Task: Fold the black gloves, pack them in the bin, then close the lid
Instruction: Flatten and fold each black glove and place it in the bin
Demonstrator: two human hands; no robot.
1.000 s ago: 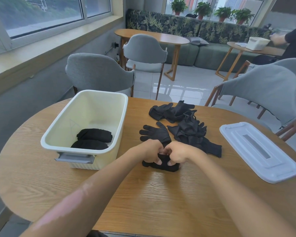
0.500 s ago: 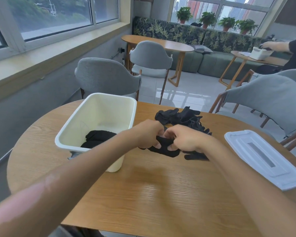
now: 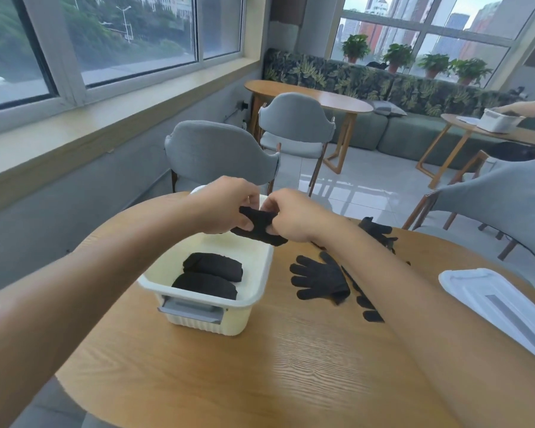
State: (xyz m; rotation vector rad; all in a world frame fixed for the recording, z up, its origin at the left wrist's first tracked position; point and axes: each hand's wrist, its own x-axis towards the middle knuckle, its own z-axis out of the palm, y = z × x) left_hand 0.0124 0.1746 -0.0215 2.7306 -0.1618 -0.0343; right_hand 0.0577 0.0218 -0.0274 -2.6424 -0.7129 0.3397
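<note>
Head view: third bundle held over the bin

Two folded bundles (image 3: 209, 276) lie side by side in the bin (image 3: 260, 288); a folded glove (image 3: 260, 225) hangs above its far end, its long axis running left to right, pinched by the left hand (image 3: 226, 208) and right hand (image 3: 291, 217); loose gloves (image 3: 322, 279) wait on the table (image 3: 260, 366); the lid (image 3: 501, 307) lies off, so packing is partway, I'd say

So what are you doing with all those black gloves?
Packing them away. Both hands, the left hand and the right hand, hold a folded glove bundle over the cream bin, which sits on the wooden table. Two folded bundles already lie inside. More loose gloves wait on the table to the right, and the white lid lies off beside them.
</note>
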